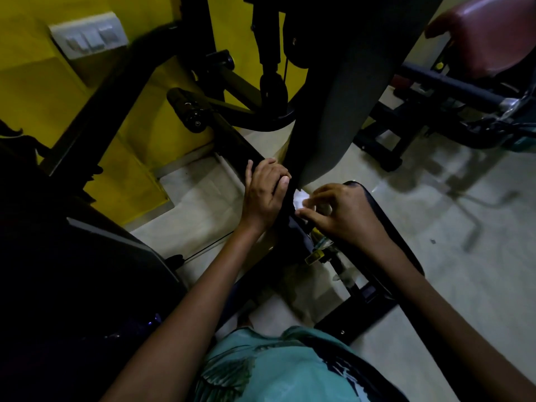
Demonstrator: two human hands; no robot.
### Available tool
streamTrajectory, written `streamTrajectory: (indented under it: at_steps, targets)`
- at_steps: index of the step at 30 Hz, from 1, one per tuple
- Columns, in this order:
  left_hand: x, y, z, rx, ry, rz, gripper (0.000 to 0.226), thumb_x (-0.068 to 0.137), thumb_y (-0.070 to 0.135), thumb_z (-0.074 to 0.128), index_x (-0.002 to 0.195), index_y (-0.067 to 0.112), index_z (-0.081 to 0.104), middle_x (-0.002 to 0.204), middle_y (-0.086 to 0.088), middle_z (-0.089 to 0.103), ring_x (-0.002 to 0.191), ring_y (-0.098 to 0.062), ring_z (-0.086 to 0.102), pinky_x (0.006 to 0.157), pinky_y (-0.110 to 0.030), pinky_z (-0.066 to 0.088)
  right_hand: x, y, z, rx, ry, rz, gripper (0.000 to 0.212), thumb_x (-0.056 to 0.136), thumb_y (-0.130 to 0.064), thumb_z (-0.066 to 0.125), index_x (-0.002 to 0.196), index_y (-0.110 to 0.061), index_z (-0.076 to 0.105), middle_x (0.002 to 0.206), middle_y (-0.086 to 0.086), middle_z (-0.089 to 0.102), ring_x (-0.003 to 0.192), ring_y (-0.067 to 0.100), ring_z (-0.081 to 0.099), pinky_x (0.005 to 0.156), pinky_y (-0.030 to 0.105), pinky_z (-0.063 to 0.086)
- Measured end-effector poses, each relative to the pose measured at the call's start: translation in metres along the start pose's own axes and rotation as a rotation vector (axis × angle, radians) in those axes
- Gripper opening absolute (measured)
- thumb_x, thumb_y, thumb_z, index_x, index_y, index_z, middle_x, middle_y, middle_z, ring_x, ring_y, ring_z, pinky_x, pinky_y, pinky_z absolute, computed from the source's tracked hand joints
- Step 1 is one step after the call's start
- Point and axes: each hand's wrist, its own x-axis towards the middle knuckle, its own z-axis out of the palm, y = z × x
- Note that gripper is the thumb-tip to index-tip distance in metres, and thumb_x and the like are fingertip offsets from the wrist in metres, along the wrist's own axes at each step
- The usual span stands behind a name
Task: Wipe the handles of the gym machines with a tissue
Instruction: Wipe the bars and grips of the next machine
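A teal patterned shirt (278, 369) is seen nearest the camera. Just beyond it, a black machine bar (285, 210) is gripped by the left hand (265, 192), fingers curled round it. Right beside that bar, a crumpled white tissue (300, 198) is pinched in the right hand (336, 211). Further past the bar, a yellow wall (43, 91) with a switch plate (88, 34) is visible, pretty dim though.
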Motion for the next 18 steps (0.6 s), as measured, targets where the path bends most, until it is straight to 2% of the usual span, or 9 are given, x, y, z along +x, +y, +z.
streamTrajectory:
  at_steps: [4,7,9,12,14,16,18]
  targets:
    - [0.0,0.0,0.0,0.004,-0.002,-0.013,0.043,0.095,0.032,0.028,0.088,0.008,0.063,0.099,-0.005,0.064,0.121,-0.013,0.042,0.114,-0.038,0.007,0.003,-0.005,0.008,-0.022,0.032,0.005,0.017,0.086,-0.016,0.065,0.083,-0.003,0.075,0.088,0.016,0.068,0.074,0.027,0.063,0.07,0.043,0.053]
    - [0.0,0.001,-0.001,0.009,-0.008,-0.003,0.043,0.095,0.031,0.028,0.088,0.007,0.063,0.099,-0.005,0.065,0.121,-0.012,0.041,0.114,-0.039,0.008,0.0,-0.005,0.009,-0.033,-0.048,0.069,0.02,0.091,-0.018,0.058,0.095,-0.007,0.073,0.102,0.011,0.065,0.084,0.022,0.062,0.077,0.038,0.052]
    - [0.0,0.002,-0.002,0.014,-0.008,-0.003,0.044,0.094,0.032,0.028,0.088,0.007,0.063,0.099,-0.005,0.065,0.121,-0.012,0.041,0.113,-0.041,0.009,-0.002,-0.005,0.012,-0.065,-0.083,0.102,0.022,0.092,-0.018,0.055,0.098,-0.006,0.072,0.106,0.012,0.063,0.088,0.023,0.062,0.08,0.039,0.052]
    - [0.0,0.003,-0.002,0.001,-0.017,-0.019,0.044,0.094,0.033,0.027,0.089,0.007,0.063,0.099,-0.004,0.064,0.121,-0.012,0.041,0.114,-0.043,0.009,0.004,-0.004,0.014,-0.064,-0.07,0.131,0.019,0.09,-0.012,0.055,0.093,-0.002,0.071,0.1,0.015,0.064,0.084,0.025,0.063,0.079,0.041,0.052]
    - [0.0,0.003,-0.002,0.002,-0.026,-0.02,0.044,0.094,0.033,0.028,0.089,0.007,0.063,0.099,-0.005,0.064,0.121,-0.012,0.041,0.114,-0.044,0.01,0.012,-0.006,0.013,-0.032,-0.1,0.165,0.019,0.089,-0.005,0.055,0.099,-0.002,0.071,0.103,0.018,0.065,0.091,0.027,0.062,0.085,0.041,0.049]
    - [0.001,0.003,-0.004,0.004,-0.029,-0.019,0.044,0.094,0.033,0.028,0.088,0.007,0.063,0.098,-0.005,0.065,0.12,-0.012,0.042,0.113,-0.047,0.012,0.013,-0.01,0.012,-0.005,-0.087,0.139,0.019,0.087,0.0,0.056,0.101,0.003,0.069,0.104,0.022,0.064,0.097,0.033,0.059,0.088,0.043,0.046]
    - [0.002,0.002,-0.005,0.01,-0.029,-0.008,0.044,0.094,0.033,0.029,0.087,0.007,0.064,0.097,-0.006,0.065,0.119,-0.013,0.042,0.112,-0.048,0.014,0.005,-0.013,0.009,-0.027,-0.048,0.054,0.015,0.085,0.001,0.057,0.094,0.005,0.069,0.099,0.022,0.064,0.095,0.036,0.057,0.084,0.043,0.045]
